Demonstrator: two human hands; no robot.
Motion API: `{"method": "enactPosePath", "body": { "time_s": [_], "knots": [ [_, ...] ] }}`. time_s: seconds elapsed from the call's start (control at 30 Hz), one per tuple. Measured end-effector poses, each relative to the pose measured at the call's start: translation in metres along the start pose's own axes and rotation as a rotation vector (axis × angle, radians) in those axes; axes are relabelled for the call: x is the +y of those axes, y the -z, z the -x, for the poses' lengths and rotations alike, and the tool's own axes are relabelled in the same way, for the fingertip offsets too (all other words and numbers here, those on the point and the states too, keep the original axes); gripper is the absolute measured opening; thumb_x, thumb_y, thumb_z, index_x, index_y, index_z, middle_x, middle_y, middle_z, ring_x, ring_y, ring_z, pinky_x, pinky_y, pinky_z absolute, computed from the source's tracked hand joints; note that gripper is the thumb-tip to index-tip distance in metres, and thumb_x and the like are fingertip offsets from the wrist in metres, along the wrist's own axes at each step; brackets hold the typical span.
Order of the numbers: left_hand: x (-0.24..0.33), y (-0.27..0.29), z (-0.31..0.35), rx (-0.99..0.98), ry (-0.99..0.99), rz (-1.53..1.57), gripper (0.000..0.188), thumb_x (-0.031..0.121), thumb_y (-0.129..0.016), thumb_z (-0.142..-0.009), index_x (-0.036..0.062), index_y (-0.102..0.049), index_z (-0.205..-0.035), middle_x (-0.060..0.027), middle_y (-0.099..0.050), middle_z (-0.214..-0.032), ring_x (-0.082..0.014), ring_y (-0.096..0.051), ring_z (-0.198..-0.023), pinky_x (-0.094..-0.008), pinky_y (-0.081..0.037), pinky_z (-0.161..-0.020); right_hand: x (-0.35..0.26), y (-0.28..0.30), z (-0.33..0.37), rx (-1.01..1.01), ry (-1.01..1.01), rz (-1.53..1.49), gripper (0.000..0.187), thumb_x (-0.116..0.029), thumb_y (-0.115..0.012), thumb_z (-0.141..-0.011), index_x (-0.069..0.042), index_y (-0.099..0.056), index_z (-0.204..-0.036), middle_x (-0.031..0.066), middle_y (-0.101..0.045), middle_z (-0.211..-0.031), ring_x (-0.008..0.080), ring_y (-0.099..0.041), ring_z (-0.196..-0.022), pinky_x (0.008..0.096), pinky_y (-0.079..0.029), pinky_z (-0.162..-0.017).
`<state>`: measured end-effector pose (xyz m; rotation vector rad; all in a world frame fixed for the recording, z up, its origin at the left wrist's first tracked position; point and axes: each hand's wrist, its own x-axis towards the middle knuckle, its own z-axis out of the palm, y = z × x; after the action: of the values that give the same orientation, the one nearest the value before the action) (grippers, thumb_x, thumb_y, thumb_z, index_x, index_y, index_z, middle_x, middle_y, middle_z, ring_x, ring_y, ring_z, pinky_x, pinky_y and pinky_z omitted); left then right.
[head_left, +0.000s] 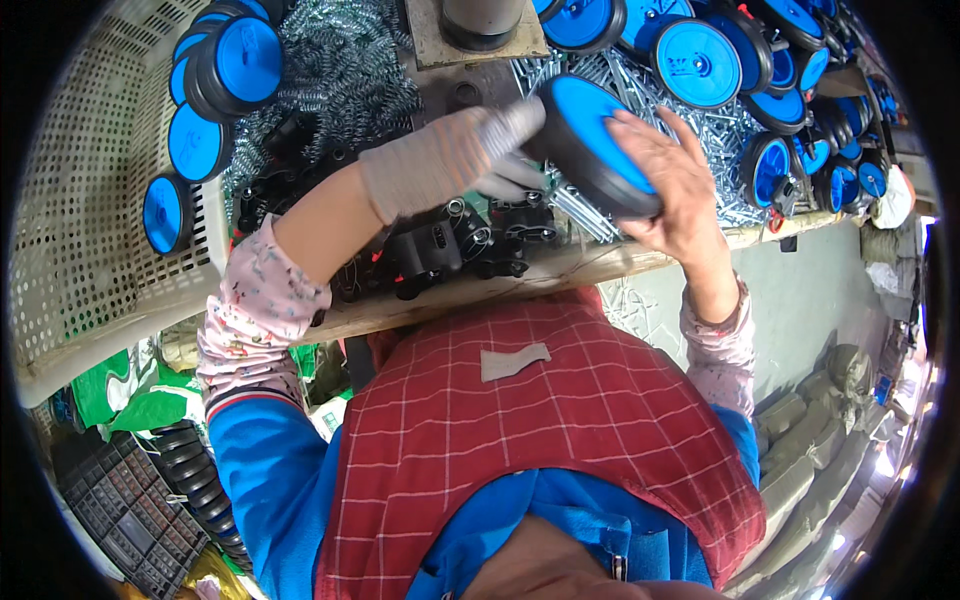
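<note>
A black-tyred wheel with a blue hub (592,135) is tilted above the bench, and my bare right hand (678,180) grips its right side. My left hand (440,160), in a striped whitish glove, reaches to the wheel's left edge. Its fingers stretch out apart and are blurred by motion; whether they touch the tyre is hard to tell. Below my left hand lie black plastic housings (428,250) along the bench's front edge. Long metal bolts (590,210) are heaped under and behind the held wheel.
A pile of metal springs (345,70) lies at the back left, beside a perforated pale crate (100,190) with blue wheels (248,60) at its edge. More blue wheels (697,62) are stacked back right. A metal post on a plate (480,40) stands at the back centre.
</note>
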<state>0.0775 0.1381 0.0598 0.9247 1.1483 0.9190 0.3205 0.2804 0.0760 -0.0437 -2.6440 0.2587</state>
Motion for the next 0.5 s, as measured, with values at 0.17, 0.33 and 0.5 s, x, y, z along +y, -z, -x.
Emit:
{"method": "enactPosePath", "body": {
  "time_s": [0.17, 0.33, 0.5],
  "knots": [
    [-0.038, -0.001, -0.026, -0.023, 0.142, -1.281, 0.058, 0.037, -0.073, -0.086, -0.0021, -0.057, -0.124, -0.0264, -0.064, -0.117, -0.04, -0.061, -0.115, -0.0463, -0.049, -0.097, 0.018, -0.036, 0.038, 0.493, -0.908, -0.636, 0.035, -0.024, -0.075, -0.088, 0.002, -0.068, -0.111, 0.0046, -0.068, -0.092, 0.0085, -0.058, -0.082, 0.0246, -0.046, -0.078],
    [-0.033, -0.011, -0.027, 0.113, 0.257, -1.149, 0.062, 0.039, -0.078, -0.08, -0.0029, -0.058, -0.121, -0.0266, -0.063, -0.121, -0.0389, -0.06, -0.118, -0.0443, -0.049, -0.099, 0.028, -0.09, 0.021, 0.833, -0.971, -1.273, 0.03, -0.018, -0.072, -0.093, 0.003, -0.065, -0.114, 0.0062, -0.068, -0.104, 0.0122, -0.061, -0.091, 0.0291, -0.048, -0.085],
    [-0.026, 0.011, 0.006, 0.449, 0.133, -0.117, 0.051, 0.035, -0.073, -0.089, -0.0019, -0.057, -0.122, -0.0157, -0.067, -0.112, -0.0277, -0.067, -0.104, -0.0385, -0.056, -0.086, 0.021, -0.116, 0.0, 0.877, -0.884, -1.483, 0.036, -0.015, -0.071, -0.094, 0.005, -0.06, -0.122, 0.0092, -0.067, -0.114, 0.0143, -0.062, -0.099, 0.0295, -0.048, -0.091]
  ]
}}
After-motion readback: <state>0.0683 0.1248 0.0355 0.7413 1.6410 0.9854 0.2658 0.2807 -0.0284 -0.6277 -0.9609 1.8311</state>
